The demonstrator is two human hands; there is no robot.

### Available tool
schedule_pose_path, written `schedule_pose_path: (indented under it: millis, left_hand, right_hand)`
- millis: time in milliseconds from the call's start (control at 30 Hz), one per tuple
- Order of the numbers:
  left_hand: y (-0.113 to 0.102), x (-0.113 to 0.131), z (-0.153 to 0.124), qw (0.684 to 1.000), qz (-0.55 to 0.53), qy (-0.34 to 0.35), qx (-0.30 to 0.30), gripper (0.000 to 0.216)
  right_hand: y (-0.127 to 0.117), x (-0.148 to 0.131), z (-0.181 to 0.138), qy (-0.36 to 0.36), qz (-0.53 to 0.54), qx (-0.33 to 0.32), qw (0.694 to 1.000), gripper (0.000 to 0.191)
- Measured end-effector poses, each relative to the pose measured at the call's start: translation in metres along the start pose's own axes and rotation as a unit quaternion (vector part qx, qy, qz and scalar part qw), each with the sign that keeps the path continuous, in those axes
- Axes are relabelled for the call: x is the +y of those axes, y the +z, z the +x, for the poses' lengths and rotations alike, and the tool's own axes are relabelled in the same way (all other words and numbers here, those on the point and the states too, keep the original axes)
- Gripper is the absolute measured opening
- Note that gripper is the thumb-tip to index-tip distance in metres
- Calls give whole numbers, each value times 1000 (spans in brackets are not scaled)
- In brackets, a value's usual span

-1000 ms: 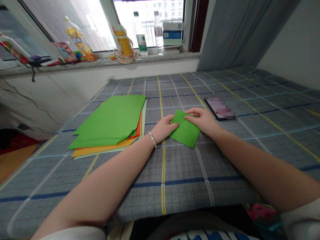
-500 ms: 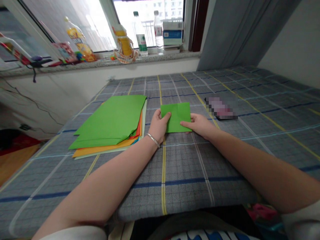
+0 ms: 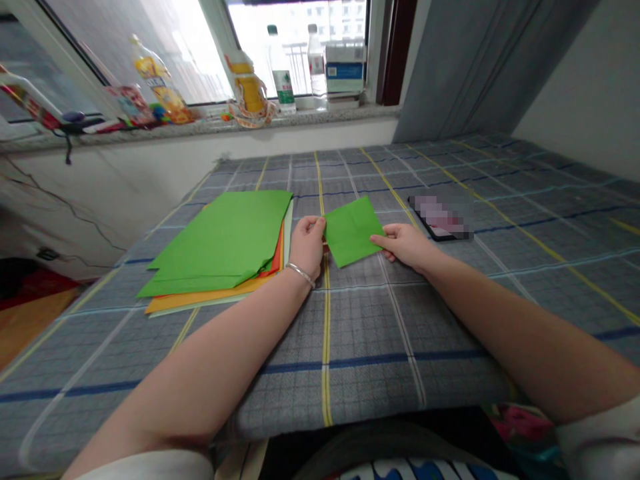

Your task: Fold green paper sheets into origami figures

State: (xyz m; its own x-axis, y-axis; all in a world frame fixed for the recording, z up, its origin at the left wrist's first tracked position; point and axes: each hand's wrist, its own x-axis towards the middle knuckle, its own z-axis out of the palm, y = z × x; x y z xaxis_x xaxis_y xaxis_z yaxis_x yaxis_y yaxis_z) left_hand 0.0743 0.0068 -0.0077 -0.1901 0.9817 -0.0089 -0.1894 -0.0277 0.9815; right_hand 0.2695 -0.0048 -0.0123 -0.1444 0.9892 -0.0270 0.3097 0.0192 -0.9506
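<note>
A small square of green paper, tilted with faint creases, is held between my two hands above the plaid cloth. At its left edge, my left hand pinches the paper between thumb and curled fingers; a silver bangle circles that wrist. My right hand grips the lower right corner, thumb on top and fingers partly underneath. Just left of my left hand lies a stack of coloured paper, large green sheets uppermost, with orange, red and pale green edges showing below.
The plaid cloth covers the wide surface in front of me. A phone, its screen blurred out, lies to the right. Bottles, including a green-capped one, a yellow cup and boxes line the windowsill.
The green square has turned clockwise from nearly level to tilted. My left thumb has moved off its face to the left edge, and my right hand has shifted slightly right.
</note>
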Motion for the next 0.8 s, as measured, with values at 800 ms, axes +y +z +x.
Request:
schedule_pose_path:
  millis: [800]
  left_hand:
    - [5,-5,1,999,-27,-25,-14,9]
  right_hand:
    - [7,-13,-9,61,199,23,978,25]
